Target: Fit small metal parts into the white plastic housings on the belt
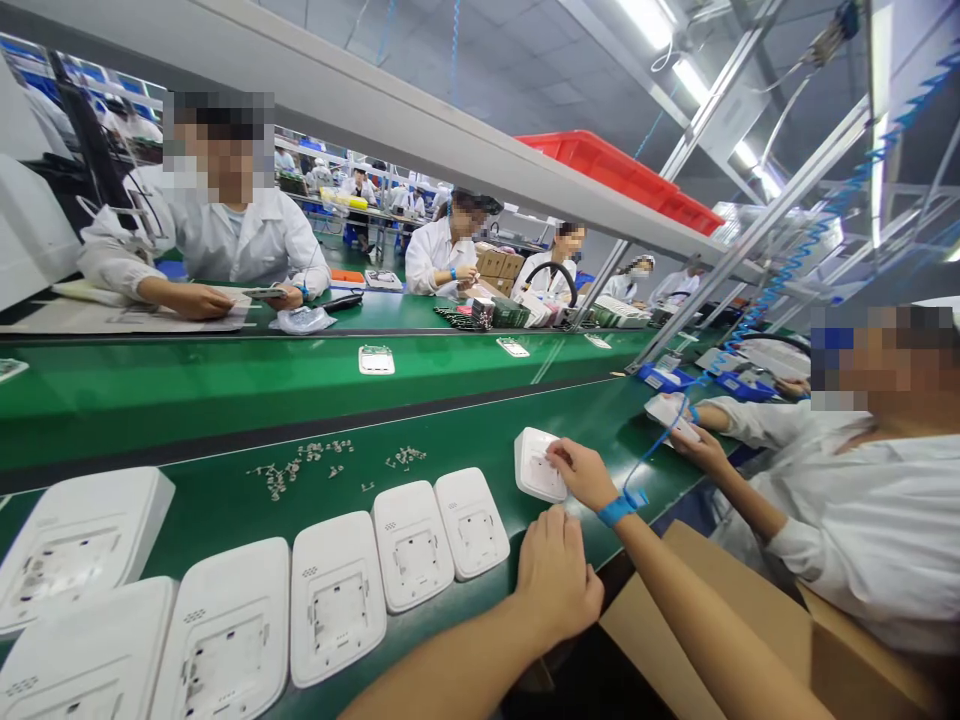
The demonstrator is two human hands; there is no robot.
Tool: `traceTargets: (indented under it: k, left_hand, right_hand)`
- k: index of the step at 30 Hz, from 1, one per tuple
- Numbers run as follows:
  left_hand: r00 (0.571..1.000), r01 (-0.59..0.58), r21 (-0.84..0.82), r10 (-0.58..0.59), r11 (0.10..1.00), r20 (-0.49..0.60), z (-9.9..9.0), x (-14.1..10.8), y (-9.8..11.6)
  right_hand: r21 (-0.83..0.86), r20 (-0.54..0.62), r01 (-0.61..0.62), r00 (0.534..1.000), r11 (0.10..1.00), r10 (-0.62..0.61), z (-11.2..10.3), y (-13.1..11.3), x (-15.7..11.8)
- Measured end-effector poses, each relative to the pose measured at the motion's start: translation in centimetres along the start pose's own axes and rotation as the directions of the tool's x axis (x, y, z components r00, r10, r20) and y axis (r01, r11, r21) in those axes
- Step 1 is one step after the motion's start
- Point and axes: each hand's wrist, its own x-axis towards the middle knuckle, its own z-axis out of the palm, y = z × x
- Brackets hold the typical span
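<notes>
The bench (442,440) is plain deep green, and the belt (225,385) is a brighter green with black edges. The housings (341,600) are plain white. The wristband (621,508) and the coiled cord (780,285) are bright blue; the coats (244,240) are white. The tray (622,180) is solid red, the carton (712,610) plain brown. The small parts (296,465) look silvery, though they are too tiny to be sure.

Strip lights (647,22), grey ceiling (525,80), green workbenches (577,405), metal frames (750,225)
</notes>
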Motion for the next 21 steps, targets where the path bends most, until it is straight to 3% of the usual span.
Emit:
traceTargets:
  k: [3, 6, 9, 12, 18, 21]
  left_hand:
    - [0.999, -0.05, 0.047, 0.051, 0.998, -0.019, 0.1, -0.1, 0.0]
    - [0.998, -0.062, 0.092, 0.063, 0.994, -0.003, 0.4, -0.3, -0.1]
    - [0.997, -0.084, 0.172, 0.082, 0.982, 0.017, 0.9, -0.6, -0.3]
    - [0.992, -0.123, 0.234, 0.119, 0.964, 0.031, 1.2, -0.8, -0.2]
    - [0.998, -0.058, 0.291, 0.047, 0.955, 0.045, 0.9, -0.8, -0.1]
    - [0.988, -0.15, 0.281, 0.13, 0.948, 0.088, 0.5, -0.5, -0.4]
  right_hand:
    - [0.003, 0.02, 0.002, 1.0, 1.0, -0.002, 0.4, -0.3, -2.5]
    - [-0.014, -0.02, -0.087, 0.996, 0.996, 0.086, 0.9, -0.5, -4.3]
    - [0.007, -0.032, -0.187, 0.982, 0.982, 0.187, 0.9, -0.8, -5.0]
    - [0.053, 0.002, -0.213, 0.977, 0.976, 0.214, 0.2, -1.3, -5.0]
    - [0.137, -0.078, -0.165, 0.981, 0.977, 0.177, -2.0, -2.0, -4.8]
    - [0.109, -0.061, -0.038, 0.997, 0.993, 0.045, -2.7, -1.8, -4.9]
